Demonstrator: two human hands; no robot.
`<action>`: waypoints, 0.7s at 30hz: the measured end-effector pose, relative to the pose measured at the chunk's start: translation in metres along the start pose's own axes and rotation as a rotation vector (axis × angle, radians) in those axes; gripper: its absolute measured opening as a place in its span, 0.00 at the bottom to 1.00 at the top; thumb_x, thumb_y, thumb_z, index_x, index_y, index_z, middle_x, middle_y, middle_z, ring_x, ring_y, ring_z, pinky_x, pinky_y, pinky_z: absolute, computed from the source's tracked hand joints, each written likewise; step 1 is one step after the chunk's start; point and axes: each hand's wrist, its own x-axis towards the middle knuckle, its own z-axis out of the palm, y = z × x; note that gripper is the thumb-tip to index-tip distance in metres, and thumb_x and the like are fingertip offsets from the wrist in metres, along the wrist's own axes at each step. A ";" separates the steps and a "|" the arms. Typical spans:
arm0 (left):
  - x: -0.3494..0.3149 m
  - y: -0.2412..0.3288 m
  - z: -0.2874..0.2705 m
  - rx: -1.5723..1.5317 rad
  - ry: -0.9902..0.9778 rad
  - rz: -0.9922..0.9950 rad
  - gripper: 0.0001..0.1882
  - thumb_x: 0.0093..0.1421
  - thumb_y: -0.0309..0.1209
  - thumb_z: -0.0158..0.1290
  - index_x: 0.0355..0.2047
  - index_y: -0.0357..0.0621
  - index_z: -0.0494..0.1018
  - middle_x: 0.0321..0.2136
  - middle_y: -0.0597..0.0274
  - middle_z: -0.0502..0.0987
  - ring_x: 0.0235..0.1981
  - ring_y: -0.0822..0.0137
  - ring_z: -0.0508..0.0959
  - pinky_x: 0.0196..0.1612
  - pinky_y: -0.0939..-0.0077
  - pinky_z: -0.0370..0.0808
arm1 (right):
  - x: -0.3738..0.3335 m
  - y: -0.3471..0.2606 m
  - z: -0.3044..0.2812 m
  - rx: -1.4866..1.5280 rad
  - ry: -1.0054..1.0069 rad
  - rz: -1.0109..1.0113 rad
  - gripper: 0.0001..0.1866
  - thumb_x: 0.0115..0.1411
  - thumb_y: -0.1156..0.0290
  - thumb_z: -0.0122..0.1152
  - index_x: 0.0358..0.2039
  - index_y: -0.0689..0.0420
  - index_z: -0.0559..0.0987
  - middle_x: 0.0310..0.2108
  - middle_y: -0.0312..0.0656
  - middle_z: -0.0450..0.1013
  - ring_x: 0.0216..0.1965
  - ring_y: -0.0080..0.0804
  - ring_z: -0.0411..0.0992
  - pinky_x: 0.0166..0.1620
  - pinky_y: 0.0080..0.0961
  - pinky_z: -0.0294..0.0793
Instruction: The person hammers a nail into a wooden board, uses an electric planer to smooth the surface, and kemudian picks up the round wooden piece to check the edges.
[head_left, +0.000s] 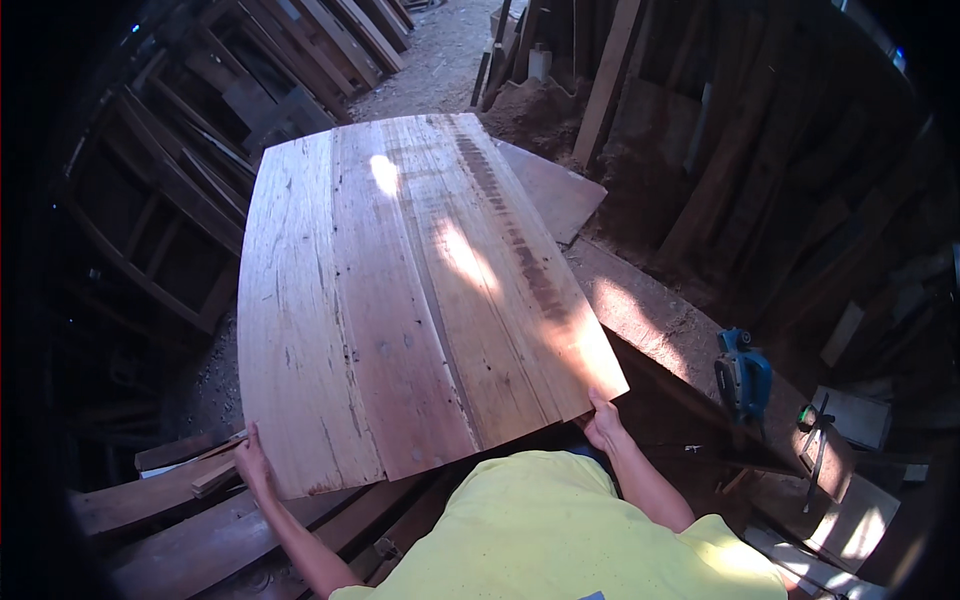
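Note:
A wide wooden panel [390, 300], made of several planks joined side by side, fills the middle of the view. Dark streaks run along its right part, and patches of sunlight fall on it. At its near left corner, my left hand [255, 464] grips the edge, thumb lying along the side. My right hand [602, 420] holds the near edge close to the right corner, thumb up and the other fingers hidden beneath. The panel's far part lies above a workbench [640, 318].
A blue power planer [742, 376] stands on the bench to the right, near a dark clamp-like tool [816, 440]. Another flat board [552, 190] sticks out under the panel. Loose planks [215, 530] lie at lower left. Timber leans at far left and right, beside a dusty path [430, 62].

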 end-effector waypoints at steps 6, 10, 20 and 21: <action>0.019 -0.002 -0.084 -0.067 -0.084 0.157 0.37 0.74 0.61 0.56 0.26 0.34 0.77 0.21 0.70 0.73 0.25 0.75 0.65 0.30 0.65 0.65 | -0.004 0.057 -0.025 0.125 0.012 0.211 0.27 0.76 0.52 0.61 0.67 0.55 0.73 0.61 0.47 0.77 0.60 0.47 0.77 0.63 0.51 0.80; -0.029 0.072 -0.146 -0.246 -0.196 0.237 0.29 0.75 0.54 0.56 0.35 0.35 0.83 0.28 0.68 0.80 0.28 0.77 0.74 0.35 0.74 0.72 | 0.010 0.081 -0.036 0.215 -0.061 0.210 0.28 0.74 0.52 0.65 0.67 0.54 0.72 0.60 0.47 0.77 0.61 0.48 0.76 0.62 0.50 0.81; -0.016 0.092 -0.144 -1.530 -0.828 0.658 0.26 0.74 0.44 0.55 0.63 0.39 0.76 0.56 0.54 0.83 0.56 0.64 0.81 0.61 0.68 0.76 | 0.031 0.092 -0.064 0.004 -0.179 0.267 0.23 0.73 0.49 0.65 0.57 0.53 0.77 0.44 0.43 0.83 0.47 0.44 0.82 0.60 0.53 0.81; -0.004 0.120 -0.108 -1.563 -0.658 0.770 0.30 0.73 0.46 0.55 0.67 0.40 0.72 0.59 0.52 0.81 0.60 0.61 0.79 0.65 0.64 0.74 | 0.031 0.066 -0.074 -0.034 -0.191 0.257 0.23 0.74 0.48 0.64 0.57 0.52 0.77 0.43 0.42 0.83 0.46 0.43 0.83 0.60 0.52 0.81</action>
